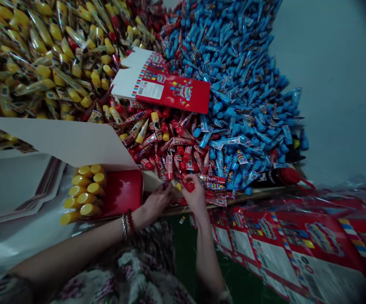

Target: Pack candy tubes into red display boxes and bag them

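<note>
At the front edge of a heap of red-capped tubes in printed wrappers, my two hands work close together. My right hand is closed, thumb and fingers gripping a red-capped tube. Beside it my left hand reaches in with curled fingers against the wrapped tubes; what they pinch is too small and dark to tell. A bit of yellow shows between the hands. Left of my left hand lies an open red carton, with several yellow-capped tubes stacked at its left end.
Yellow-capped tubes are heaped at the back left, blue ones at the back right. A flattened red-and-white carton rests on the heap. A black bottle with a red cap lies right. Plastic-wrapped printed cartons stand below it.
</note>
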### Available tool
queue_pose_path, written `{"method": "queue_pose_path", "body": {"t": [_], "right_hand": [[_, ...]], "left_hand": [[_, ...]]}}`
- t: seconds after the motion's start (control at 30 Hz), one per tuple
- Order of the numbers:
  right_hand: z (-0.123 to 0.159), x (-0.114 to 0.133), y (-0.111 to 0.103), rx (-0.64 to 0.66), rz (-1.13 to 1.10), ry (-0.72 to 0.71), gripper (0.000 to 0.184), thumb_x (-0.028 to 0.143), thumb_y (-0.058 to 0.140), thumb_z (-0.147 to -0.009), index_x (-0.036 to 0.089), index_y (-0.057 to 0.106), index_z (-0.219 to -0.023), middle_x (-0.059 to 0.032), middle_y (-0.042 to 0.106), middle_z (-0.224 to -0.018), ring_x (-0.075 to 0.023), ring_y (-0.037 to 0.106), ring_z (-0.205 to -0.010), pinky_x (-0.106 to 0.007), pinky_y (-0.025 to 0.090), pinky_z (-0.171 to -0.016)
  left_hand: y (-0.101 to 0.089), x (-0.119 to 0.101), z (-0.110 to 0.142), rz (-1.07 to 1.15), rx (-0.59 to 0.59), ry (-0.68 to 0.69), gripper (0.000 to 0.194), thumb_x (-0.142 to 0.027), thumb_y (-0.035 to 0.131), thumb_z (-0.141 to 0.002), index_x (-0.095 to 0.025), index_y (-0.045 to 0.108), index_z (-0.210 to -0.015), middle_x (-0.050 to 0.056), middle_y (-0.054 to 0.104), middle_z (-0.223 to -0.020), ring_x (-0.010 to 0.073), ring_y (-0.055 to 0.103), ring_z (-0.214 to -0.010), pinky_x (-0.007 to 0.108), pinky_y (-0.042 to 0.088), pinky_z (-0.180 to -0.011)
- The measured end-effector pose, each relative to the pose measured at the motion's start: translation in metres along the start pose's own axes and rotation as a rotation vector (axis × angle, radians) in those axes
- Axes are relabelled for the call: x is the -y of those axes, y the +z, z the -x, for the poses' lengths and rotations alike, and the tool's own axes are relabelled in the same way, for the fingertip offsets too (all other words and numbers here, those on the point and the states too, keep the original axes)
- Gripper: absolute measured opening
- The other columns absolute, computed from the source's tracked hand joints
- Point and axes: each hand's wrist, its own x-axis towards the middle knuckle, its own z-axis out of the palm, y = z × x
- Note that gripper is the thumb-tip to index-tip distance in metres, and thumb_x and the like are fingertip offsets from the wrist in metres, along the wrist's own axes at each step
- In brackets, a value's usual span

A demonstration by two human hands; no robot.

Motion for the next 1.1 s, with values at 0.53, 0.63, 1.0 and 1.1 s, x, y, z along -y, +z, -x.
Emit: {"method": "queue_pose_path", "body": {"t": [0.53,0.63,1.0,1.1], "right_hand": [[-0.043,0.023,-0.014,0.148,0.497,-0.579,0.033,0.02,0.042,-0.094,0.021,0.054,-0.124,-0.008,0.054,-0.134,-0.0173,0.061,-0.105,-0.027,0.052,-0.081],[-0.009,0.028,-0.053,-0.161,0.071,-0.311,0.024,0.029,0.057,-0.087,0.02,0.062,-0.108,-0.0063,0.067,-0.111,-0.018,0.063,-0.099,-0.029,0.05,-0.087],[0.082,-0.038,-0.017,-0.124,-0.743,0.808,0.078,0.048,0.076,-0.061,0.013,0.053,-0.127,0.0049,0.06,-0.057,-0.0109,0.051,-0.041,-0.021,0.037,-0.04],[0.071,-0.035,0.001,-0.083,-0.62,0.746,0.073,0.052,0.074,-0.063,0.016,0.055,-0.124,0.0058,0.06,-0.057,-0.0097,0.045,-0.036,-0.022,0.033,-0.036]], "left_hand": [[-0.023,0.022,0.01,0.183,-0.103,0.133,0.03,-0.009,0.04,-0.09,-0.015,0.048,-0.119,0.011,0.053,-0.122,0.0222,0.054,-0.113,0.032,0.052,-0.089],[-0.03,0.025,0.008,0.231,-0.131,0.098,0.032,-0.018,0.035,-0.095,-0.018,0.043,-0.126,0.01,0.053,-0.119,0.0201,0.059,-0.101,0.03,0.052,-0.082],[-0.034,-0.013,-0.005,0.13,0.225,-0.037,0.028,-0.015,0.043,-0.087,-0.01,0.058,-0.111,0.017,0.066,-0.097,0.0273,0.068,-0.084,0.033,0.052,-0.066],[-0.012,-0.024,-0.009,0.148,0.236,-0.032,0.028,-0.009,0.043,-0.085,-0.008,0.06,-0.108,0.018,0.067,-0.096,0.0276,0.069,-0.085,0.033,0.053,-0.069]]}}
